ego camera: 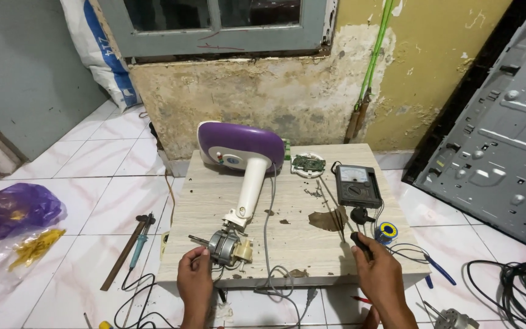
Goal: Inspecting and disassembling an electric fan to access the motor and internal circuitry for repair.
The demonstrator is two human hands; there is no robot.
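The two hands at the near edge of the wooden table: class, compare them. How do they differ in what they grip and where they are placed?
The left hand pinches the shaft of the small electric motor on the purple-and-white fan stand; the right hand grips a black probe. The left hand is near the table's middle, the right hand towards its right end, below the analogue multimeter. Both reach from the near edge.

Even, soft indoor light, moderately bright, faint short shadows under things on the bench [214, 195], mild glare on white floor tiles [101, 155] at 9 o'clock, wide-angle bending at edges, sharp focus throughout
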